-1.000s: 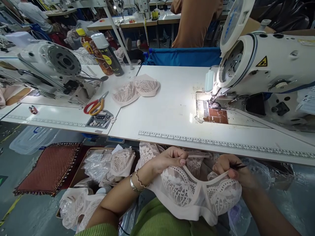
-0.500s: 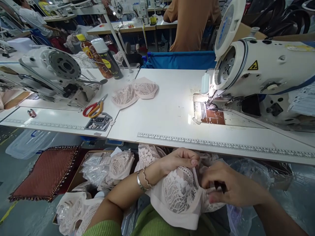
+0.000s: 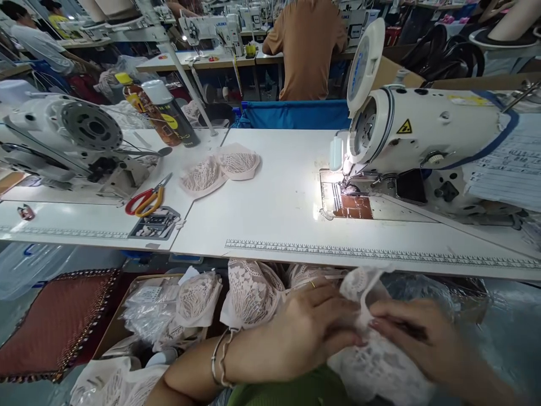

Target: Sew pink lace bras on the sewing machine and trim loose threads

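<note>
Scissors lie well apart from left hand.

On the table we see scissors with red and orange handles, and a yellow-capped bottle beside a spray can. Lower left, we see a reddish cushion; beyond, a person in brown.

From my end, I see soft, textured lace on the bra between the left hand and the right hand. Beyond both hands, the tabletop looks smooth and glossy, and the sewing machine shiny and painted. Left of the left hand, I make out crinkly, glossy plastic bags and a textured cloth cushion.
</note>
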Tool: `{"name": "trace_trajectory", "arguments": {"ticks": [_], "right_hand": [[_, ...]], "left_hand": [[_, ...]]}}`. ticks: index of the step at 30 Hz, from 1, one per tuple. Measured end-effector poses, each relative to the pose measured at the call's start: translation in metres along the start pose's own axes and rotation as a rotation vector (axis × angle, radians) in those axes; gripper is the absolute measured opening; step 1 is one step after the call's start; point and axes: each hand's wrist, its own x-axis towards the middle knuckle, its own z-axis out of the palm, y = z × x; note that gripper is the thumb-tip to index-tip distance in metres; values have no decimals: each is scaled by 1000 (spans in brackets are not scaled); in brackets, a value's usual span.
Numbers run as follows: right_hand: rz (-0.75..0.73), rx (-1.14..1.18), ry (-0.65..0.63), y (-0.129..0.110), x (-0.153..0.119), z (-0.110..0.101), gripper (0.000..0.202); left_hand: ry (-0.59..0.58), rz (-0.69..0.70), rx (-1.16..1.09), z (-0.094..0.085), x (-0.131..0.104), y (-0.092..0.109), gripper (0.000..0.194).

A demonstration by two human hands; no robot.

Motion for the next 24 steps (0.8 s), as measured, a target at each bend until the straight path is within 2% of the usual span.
{"name": "trace_trajectory", "arguments": {"ticks": [4,8,10,11,15,17,21,24], "right_hand": [[-43,57,7,-7,11,32,31],[-170,19,122,-2,12,39,23],[-215,-23,191,3,13,37,18],[-222,-22,177,7,13,34,17],[-168,208,-111,21,13,19,24],[-145,313,-156,28,11,11,31],[-120,329,-73,44,5,-2,32],[-79,282,29,54,-1,-5,26]], "left_hand": [[101,-30,98,20,-4,-16,21],[114,-30,52,19,-3,-25,11],[115,-45,29,16,-4,-27,6],[118,-62,17,15,-5,-28,6],[170,-176,-77,9,-9,-31,10],[208,-259,-169,6,-10,-33,12],[294,-452,-328,1,-11,-39,20],[367,-479,-374,1,-11,-42,22]]}}
